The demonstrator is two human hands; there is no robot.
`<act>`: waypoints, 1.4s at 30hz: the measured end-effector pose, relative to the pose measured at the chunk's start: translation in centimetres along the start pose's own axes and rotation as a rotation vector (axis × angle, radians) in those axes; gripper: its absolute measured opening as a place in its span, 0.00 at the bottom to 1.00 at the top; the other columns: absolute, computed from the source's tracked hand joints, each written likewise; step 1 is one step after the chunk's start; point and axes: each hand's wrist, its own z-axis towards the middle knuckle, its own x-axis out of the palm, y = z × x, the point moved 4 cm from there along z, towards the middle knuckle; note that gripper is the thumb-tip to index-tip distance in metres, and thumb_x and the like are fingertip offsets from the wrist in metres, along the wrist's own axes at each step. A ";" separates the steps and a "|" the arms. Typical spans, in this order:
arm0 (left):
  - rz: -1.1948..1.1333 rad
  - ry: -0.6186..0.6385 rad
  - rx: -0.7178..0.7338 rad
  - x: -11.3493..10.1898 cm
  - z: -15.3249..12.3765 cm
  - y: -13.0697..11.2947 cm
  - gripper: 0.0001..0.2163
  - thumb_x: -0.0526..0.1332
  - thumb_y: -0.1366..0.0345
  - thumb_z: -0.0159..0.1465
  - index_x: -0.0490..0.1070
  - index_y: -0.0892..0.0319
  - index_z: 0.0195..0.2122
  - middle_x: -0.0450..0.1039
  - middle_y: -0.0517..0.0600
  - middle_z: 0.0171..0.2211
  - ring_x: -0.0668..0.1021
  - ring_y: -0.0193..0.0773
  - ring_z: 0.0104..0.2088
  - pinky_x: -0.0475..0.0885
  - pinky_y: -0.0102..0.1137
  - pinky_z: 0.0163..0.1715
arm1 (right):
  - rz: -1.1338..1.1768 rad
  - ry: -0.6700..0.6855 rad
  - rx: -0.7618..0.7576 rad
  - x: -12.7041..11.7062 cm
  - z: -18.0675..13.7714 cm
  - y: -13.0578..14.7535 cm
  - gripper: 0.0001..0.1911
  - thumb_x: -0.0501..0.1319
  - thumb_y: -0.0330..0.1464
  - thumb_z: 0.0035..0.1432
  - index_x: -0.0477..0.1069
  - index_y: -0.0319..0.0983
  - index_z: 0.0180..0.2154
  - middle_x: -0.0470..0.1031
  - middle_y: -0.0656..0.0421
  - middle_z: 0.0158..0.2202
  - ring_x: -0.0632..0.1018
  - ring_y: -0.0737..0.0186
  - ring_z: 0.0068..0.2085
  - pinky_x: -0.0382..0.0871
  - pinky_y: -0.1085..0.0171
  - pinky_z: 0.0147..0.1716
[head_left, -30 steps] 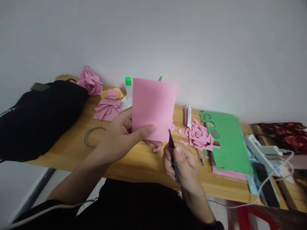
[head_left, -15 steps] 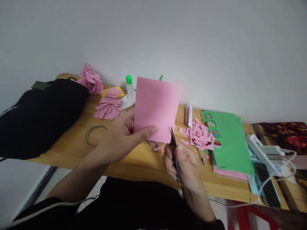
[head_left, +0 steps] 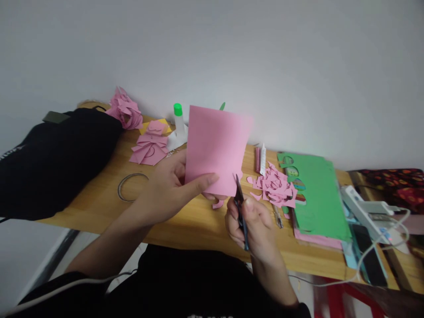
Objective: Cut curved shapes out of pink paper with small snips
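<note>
My left hand pinches a pink sheet of paper near its lower left corner, thumb on the front and fingers behind. The sheet is held upright above the table. In my right hand is a pair of dark scissors, its fingers wrapped round the handles. The blade tips point up and lie at the sheet's lower right edge. A small curled pink strip shows just under the sheet. To the right lies a heap of pink paper scraps.
Cut green sheets lie at the right, beside a white power strip and a phone. A glue stick, folded pink pieces, a pink paper bundle, a ring and a black bag are at the left.
Almost nothing differs. The pink sheet and the scissors hold nearly the same place, with only a very slight shift of the view.
</note>
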 end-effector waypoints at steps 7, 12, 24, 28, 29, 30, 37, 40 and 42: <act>0.000 0.002 -0.014 -0.2 -0.1 0.1 0.06 0.69 0.67 0.57 0.73 0.57 0.33 0.77 0.46 0.27 0.79 0.37 0.26 0.72 0.27 0.23 | -0.011 -0.001 0.015 -0.1 -0.1 -0.1 0.22 0.53 0.50 0.65 0.61 0.40 0.27 0.55 0.71 0.12 0.51 0.75 0.12 0.46 0.73 0.10; -0.008 0.011 -0.041 -0.2 0.1 0.1 0.07 0.69 0.66 0.56 0.74 0.58 0.34 0.77 0.46 0.27 0.79 0.38 0.26 0.73 0.27 0.24 | -0.039 -0.003 0.023 -0.3 -0.1 -0.2 0.23 0.53 0.51 0.65 0.61 0.41 0.27 0.56 0.70 0.12 0.52 0.75 0.12 0.47 0.72 0.11; -0.043 0.039 -0.045 -0.3 0.4 0.3 0.09 0.70 0.69 0.53 0.75 0.57 0.35 0.77 0.46 0.28 0.79 0.38 0.28 0.74 0.28 0.25 | -0.040 0.001 0.039 -0.6 -0.4 -0.4 0.23 0.53 0.52 0.64 0.61 0.41 0.27 0.55 0.70 0.12 0.51 0.75 0.12 0.45 0.72 0.10; -0.005 0.082 -0.043 -0.2 0.5 0.1 0.09 0.70 0.68 0.54 0.75 0.58 0.35 0.77 0.47 0.27 0.78 0.39 0.27 0.72 0.28 0.24 | -0.020 0.011 0.029 -0.6 -0.4 -0.5 0.22 0.53 0.51 0.65 0.61 0.41 0.27 0.55 0.70 0.12 0.51 0.75 0.12 0.45 0.72 0.10; 0.001 0.086 -0.039 -0.2 0.5 0.1 0.08 0.70 0.68 0.54 0.74 0.58 0.34 0.76 0.47 0.27 0.78 0.39 0.27 0.72 0.28 0.24 | -0.020 0.009 0.025 -0.6 -0.3 -0.5 0.22 0.53 0.51 0.65 0.61 0.41 0.27 0.55 0.70 0.13 0.51 0.75 0.13 0.45 0.72 0.10; 0.005 0.091 -0.038 -0.2 0.5 0.1 0.08 0.69 0.68 0.54 0.74 0.57 0.34 0.76 0.46 0.27 0.78 0.39 0.27 0.72 0.28 0.25 | -0.022 0.007 0.022 -0.6 -0.3 -0.5 0.22 0.53 0.50 0.65 0.61 0.40 0.27 0.56 0.70 0.13 0.51 0.75 0.13 0.45 0.73 0.10; 0.028 0.087 -0.017 -0.3 0.3 -0.1 0.07 0.68 0.69 0.56 0.74 0.58 0.35 0.76 0.46 0.28 0.76 0.36 0.28 0.71 0.26 0.25 | -0.068 -0.001 0.056 -0.5 -0.2 -0.3 0.24 0.53 0.53 0.63 0.60 0.41 0.26 0.55 0.70 0.12 0.51 0.75 0.12 0.46 0.72 0.10; 0.041 0.094 -0.006 -0.4 0.3 -0.2 0.06 0.67 0.69 0.57 0.74 0.58 0.35 0.75 0.46 0.28 0.76 0.35 0.28 0.71 0.26 0.26 | -0.078 0.006 0.053 -0.5 -0.2 -0.2 0.24 0.53 0.53 0.63 0.60 0.41 0.26 0.55 0.70 0.12 0.51 0.75 0.12 0.45 0.72 0.10; 0.046 0.096 -0.006 -0.4 0.3 -0.3 0.04 0.67 0.68 0.57 0.74 0.59 0.34 0.74 0.45 0.27 0.75 0.34 0.28 0.71 0.25 0.26 | -0.081 0.012 0.051 -0.5 -0.3 -0.1 0.25 0.53 0.54 0.63 0.60 0.41 0.26 0.55 0.70 0.12 0.51 0.75 0.12 0.45 0.72 0.10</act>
